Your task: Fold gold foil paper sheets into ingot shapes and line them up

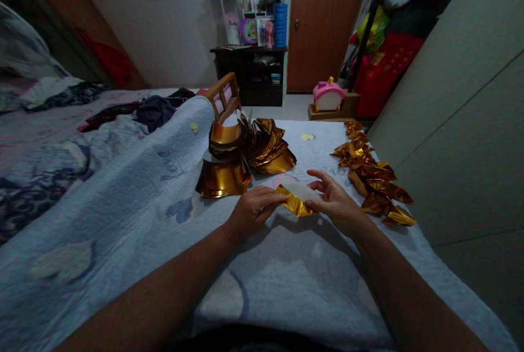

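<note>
Between my two hands is a sheet of gold foil paper [295, 204], its white back showing above a folded gold edge. My left hand [257, 204] pinches the sheet's left end between thumb and fingers. At the other end, my right hand [331, 199] grips it with the thumb, while the upper fingers stretch away from it. Just beyond my left hand lie fanned stacks of flat gold foil sheets [225, 177]. To the right of my right hand, several folded gold foil pieces [374, 180] form a row along the edge.
A light blue patterned cover [164, 243] lies under everything and rises on the left. Behind the stacks stands a wooden chair back [224, 95]. A pink toy [328, 95] sits on a box farther back. A pale panel [466, 123] borders the right side.
</note>
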